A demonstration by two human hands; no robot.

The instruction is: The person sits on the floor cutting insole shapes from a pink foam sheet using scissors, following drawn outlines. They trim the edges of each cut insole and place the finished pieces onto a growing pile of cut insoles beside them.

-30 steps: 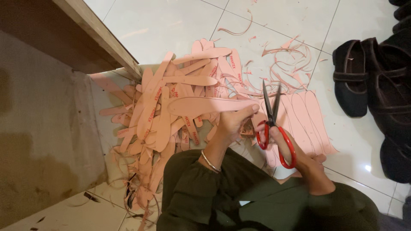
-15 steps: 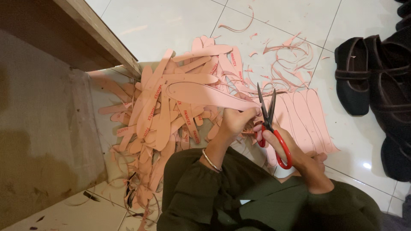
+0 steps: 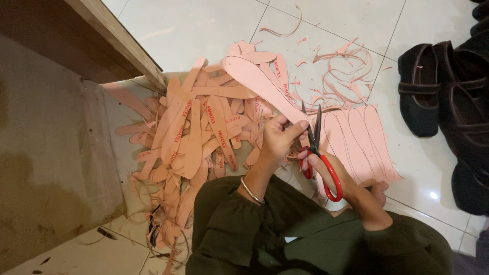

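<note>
My left hand grips the heel end of a long pink insole-shaped cutout that sticks up and away from me. My right hand is closed through the red handles of a pair of scissors whose dark blades are parted beside that cutout's lower end. A pink sheet marked with insole outlines lies on the floor under the scissors. A silver bangle sits on my left wrist.
A big pile of pink insole cutouts lies to the left on the white tile floor. Thin pink trimmings curl beyond the sheet. Black shoes stand at the right. A wooden edge and a grey slab fill the left.
My left hand has swung the held cutout from lying sideways to pointing up and away. The scissors shifted slightly left, blades still parted.
</note>
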